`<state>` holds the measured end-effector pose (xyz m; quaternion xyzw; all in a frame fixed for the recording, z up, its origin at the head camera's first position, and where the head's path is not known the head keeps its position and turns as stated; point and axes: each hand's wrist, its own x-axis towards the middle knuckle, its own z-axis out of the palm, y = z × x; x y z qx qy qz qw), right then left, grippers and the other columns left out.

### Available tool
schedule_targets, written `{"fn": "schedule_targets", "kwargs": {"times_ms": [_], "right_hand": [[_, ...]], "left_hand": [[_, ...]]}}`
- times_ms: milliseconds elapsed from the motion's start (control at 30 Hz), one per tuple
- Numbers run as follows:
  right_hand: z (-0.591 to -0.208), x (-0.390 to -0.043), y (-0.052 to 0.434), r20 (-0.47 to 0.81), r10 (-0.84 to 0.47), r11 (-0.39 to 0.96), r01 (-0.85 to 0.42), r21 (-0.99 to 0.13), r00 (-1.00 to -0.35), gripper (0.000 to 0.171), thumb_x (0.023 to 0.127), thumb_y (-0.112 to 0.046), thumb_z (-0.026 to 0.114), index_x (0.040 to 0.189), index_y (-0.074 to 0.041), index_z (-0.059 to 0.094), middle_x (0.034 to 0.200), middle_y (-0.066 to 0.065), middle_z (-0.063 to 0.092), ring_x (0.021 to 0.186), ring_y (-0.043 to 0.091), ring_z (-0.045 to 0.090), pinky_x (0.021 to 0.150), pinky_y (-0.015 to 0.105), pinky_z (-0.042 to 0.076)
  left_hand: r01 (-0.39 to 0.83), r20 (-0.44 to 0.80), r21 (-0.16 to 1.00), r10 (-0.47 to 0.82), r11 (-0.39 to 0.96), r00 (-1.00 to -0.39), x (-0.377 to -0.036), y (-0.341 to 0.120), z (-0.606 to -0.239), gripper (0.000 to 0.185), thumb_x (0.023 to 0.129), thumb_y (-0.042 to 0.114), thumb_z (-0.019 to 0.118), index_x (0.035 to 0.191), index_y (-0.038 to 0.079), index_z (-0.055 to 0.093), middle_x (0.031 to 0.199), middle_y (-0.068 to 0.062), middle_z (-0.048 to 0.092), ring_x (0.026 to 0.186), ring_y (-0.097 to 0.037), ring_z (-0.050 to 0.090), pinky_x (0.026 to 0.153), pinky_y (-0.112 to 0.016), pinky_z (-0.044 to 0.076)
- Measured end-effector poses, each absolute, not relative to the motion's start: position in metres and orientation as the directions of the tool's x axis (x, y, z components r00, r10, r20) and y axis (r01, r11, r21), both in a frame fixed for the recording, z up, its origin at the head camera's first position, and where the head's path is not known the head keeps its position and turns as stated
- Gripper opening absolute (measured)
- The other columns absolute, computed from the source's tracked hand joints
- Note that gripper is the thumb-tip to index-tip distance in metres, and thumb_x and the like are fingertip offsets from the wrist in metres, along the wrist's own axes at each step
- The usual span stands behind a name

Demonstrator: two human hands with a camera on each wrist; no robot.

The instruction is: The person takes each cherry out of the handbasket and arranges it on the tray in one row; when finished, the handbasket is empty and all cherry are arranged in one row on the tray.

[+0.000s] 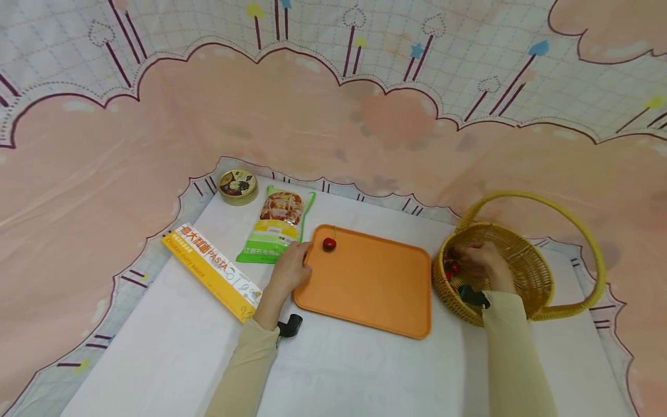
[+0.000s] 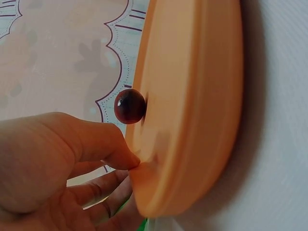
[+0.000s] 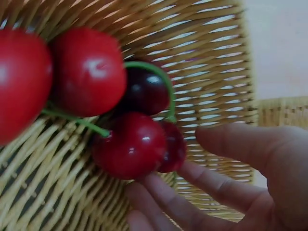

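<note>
My left hand (image 1: 292,267) grips the left edge of an orange tray (image 1: 365,284). In the left wrist view its thumb (image 2: 122,151) presses the tray's inner side, and the other fingers lie behind the rim. One dark red cherry (image 1: 329,244) with a stem sits in the tray's far left corner. On the right, my right hand (image 1: 484,260) reaches into a yellow wicker basket (image 1: 526,266). Several red cherries (image 3: 130,144) with green stems lie there. The fingertips touch or nearly touch the lower cherries, while the thumb (image 3: 226,139) is apart from them.
A round tin (image 1: 238,186) and a green-and-yellow food packet (image 1: 281,223) stand behind my left hand. To the left lies a long pasta box (image 1: 213,269). The basket's tall handle (image 1: 589,243) arches over the right side. A patterned cloth (image 1: 312,127) hangs behind the table.
</note>
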<state>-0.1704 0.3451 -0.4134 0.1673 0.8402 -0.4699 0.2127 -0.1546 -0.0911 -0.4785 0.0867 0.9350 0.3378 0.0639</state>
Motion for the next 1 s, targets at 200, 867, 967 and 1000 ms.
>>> {"fn": "schedule_targets", "kwargs": {"times_ms": [200,867,967,1000], "right_hand": [[-0.425,-0.174,0.346,-0.507,0.067,0.468,0.476,-0.744,-0.859,0.045,0.097,-0.012,0.058,0.13,0.018,0.052,0.086,-0.002,0.069,0.076,0.009,0.064,0.079,0.038,0.055],[-0.406,-0.162,0.347,-0.41,0.182,0.53,0.441,-0.724,-0.894,0.069,0.09,-0.02,0.069,0.141,0.015,0.038,0.081,-0.005,0.064,0.073,0.003,0.06,0.07,0.025,0.053],[-0.4,-0.159,0.346,-0.398,0.209,0.551,0.444,-0.707,-0.893,0.075,0.089,-0.024,0.071,0.144,0.013,0.036,0.084,-0.006,0.062,0.074,0.002,0.058,0.07,0.024,0.051],[-0.398,-0.158,0.345,-0.393,0.215,0.553,0.443,-0.706,-0.894,0.075,0.089,-0.025,0.072,0.144,0.012,0.036,0.085,-0.007,0.062,0.074,0.001,0.057,0.07,0.023,0.051]], "left_hand": [[0.137,-0.057,0.64,0.225,0.756,-0.973,-0.153,-0.089,-0.479,0.058,0.083,-0.004,0.063,0.139,-0.002,0.052,0.111,-0.018,0.055,0.09,-0.027,0.05,0.086,-0.042,0.047],[0.12,-0.07,0.643,0.214,0.756,-0.974,-0.154,-0.088,-0.478,0.057,0.084,-0.003,0.062,0.14,-0.002,0.051,0.111,-0.018,0.054,0.091,-0.028,0.05,0.087,-0.042,0.046],[0.115,-0.073,0.645,0.212,0.755,-0.975,-0.154,-0.089,-0.477,0.058,0.084,-0.004,0.062,0.14,-0.003,0.05,0.111,-0.018,0.054,0.091,-0.028,0.05,0.086,-0.041,0.046],[0.114,-0.075,0.645,0.211,0.756,-0.975,-0.155,-0.089,-0.477,0.058,0.084,-0.004,0.062,0.141,-0.003,0.05,0.111,-0.018,0.053,0.091,-0.028,0.049,0.085,-0.041,0.045]]}}
